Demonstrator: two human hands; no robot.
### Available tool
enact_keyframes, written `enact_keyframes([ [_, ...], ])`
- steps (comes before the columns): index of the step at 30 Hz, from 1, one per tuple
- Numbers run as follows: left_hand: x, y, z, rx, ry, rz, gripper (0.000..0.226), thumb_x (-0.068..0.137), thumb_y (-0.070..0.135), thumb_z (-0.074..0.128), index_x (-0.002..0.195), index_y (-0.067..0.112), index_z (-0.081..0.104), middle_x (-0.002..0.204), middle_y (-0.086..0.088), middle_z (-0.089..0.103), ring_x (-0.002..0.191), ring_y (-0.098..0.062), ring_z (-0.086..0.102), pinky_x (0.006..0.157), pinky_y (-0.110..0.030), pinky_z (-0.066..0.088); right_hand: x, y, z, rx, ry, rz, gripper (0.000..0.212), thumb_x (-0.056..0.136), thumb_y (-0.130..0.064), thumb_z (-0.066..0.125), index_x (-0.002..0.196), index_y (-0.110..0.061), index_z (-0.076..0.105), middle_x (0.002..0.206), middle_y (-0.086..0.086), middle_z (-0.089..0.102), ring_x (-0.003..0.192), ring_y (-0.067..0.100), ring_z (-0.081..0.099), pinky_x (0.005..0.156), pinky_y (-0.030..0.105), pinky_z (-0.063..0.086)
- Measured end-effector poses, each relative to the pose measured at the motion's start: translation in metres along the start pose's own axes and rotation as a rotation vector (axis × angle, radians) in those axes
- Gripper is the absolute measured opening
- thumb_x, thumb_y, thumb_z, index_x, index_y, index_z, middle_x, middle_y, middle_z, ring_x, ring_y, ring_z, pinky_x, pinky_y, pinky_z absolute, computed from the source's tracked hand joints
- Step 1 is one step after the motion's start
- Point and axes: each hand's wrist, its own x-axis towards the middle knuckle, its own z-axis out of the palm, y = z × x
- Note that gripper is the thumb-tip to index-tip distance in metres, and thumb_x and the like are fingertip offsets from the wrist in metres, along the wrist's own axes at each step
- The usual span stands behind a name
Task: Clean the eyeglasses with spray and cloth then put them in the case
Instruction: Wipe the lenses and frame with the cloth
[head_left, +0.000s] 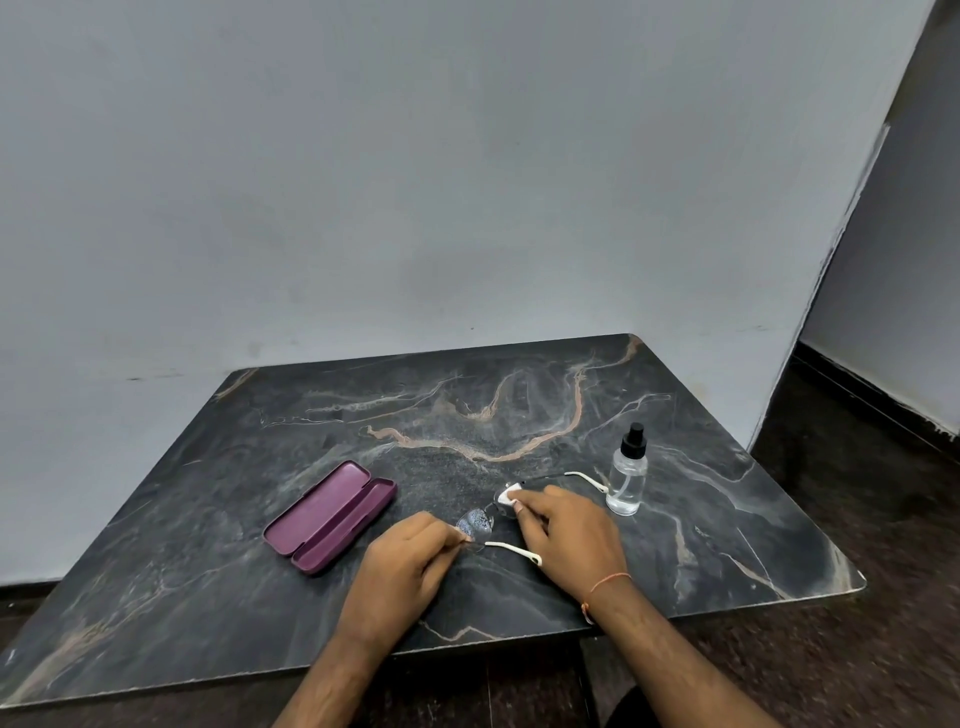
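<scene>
1. The dark marble table (519, 405) carries everything.
2. The open purple case (330, 516) lies left of the hands.
3. The left hand (402, 564) pinches the eyeglasses (475, 522) at one lens's edge.
4. The right hand (569, 535) presses a white cloth (508, 494) onto the other lens.
5. The spray bottle (627, 474) stands upright just right of them.

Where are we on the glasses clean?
Done: can't confirm spraying; the spray bottle stands apart from both hands. In hand: left hand pinches the eyeglasses at one lens, right hand presses a white cloth on the other. Left: finish wiping, put them in the open purple case.
</scene>
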Motion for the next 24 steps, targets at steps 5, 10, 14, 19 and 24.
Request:
enact_keyframes([
  [5, 0.0004, 0.0021, -0.0023, -0.006, -0.004, -0.008, 0.02, 0.101, 0.032, 0.063, 0.092, 0.019, 0.075, 0.091, 0.01, 0.072, 0.085, -0.007, 0.07, 0.081, -0.022, 0.054, -0.0001, 0.0001, 0.0002, -0.013, 0.009, 0.004, 0.029, 0.101, -0.05, 0.051, 0.118, -0.044, 0.073, 0.076, -0.009, 0.057, 0.081, 0.013, 0.065, 0.067, 0.035, 0.049],
  [10, 0.001, 0.0029, -0.0025, 0.02, 0.005, -0.008, 0.012, 0.099, 0.024, 0.072, 0.091, 0.017, 0.075, 0.089, 0.007, 0.072, 0.083, -0.011, 0.071, 0.078, -0.028, 0.056, -0.0026, -0.0009, -0.0021, 0.0, -0.011, -0.006, 0.031, 0.098, -0.054, 0.047, 0.104, -0.039, 0.073, 0.074, -0.008, 0.057, 0.076, 0.01, 0.061, 0.062, 0.032, 0.046],
  [14, 0.0011, 0.0036, -0.0026, 0.023, 0.009, -0.013, 0.016, 0.101, 0.027, 0.069, 0.091, 0.016, 0.076, 0.089, 0.007, 0.072, 0.083, -0.012, 0.072, 0.078, -0.029, 0.056, -0.0008, -0.0022, -0.0006, -0.083, 0.016, 0.043, 0.031, 0.103, -0.048, 0.049, 0.091, -0.026, 0.068, 0.072, -0.008, 0.05, 0.079, 0.016, 0.063, 0.065, 0.036, 0.045],
  [19, 0.0003, 0.001, -0.0021, 0.024, 0.005, -0.014, 0.005, 0.098, 0.02, 0.074, 0.093, 0.019, 0.076, 0.091, 0.009, 0.072, 0.084, -0.01, 0.072, 0.079, -0.027, 0.056, -0.0033, -0.0022, -0.0037, -0.04, -0.038, 0.004, 0.034, 0.097, -0.051, 0.046, 0.098, -0.031, 0.073, 0.077, -0.007, 0.058, 0.079, 0.011, 0.062, 0.065, 0.035, 0.05],
  [24, 0.0, -0.0007, 0.0004, 0.028, -0.005, -0.023, 0.01, 0.099, 0.027, 0.07, 0.093, 0.021, 0.075, 0.091, 0.011, 0.071, 0.084, -0.007, 0.069, 0.08, -0.021, 0.052, -0.0013, -0.0032, -0.003, -0.077, -0.02, 0.039, 0.031, 0.101, -0.048, 0.048, 0.103, -0.031, 0.073, 0.082, -0.007, 0.058, 0.087, 0.016, 0.065, 0.07, 0.037, 0.05],
])
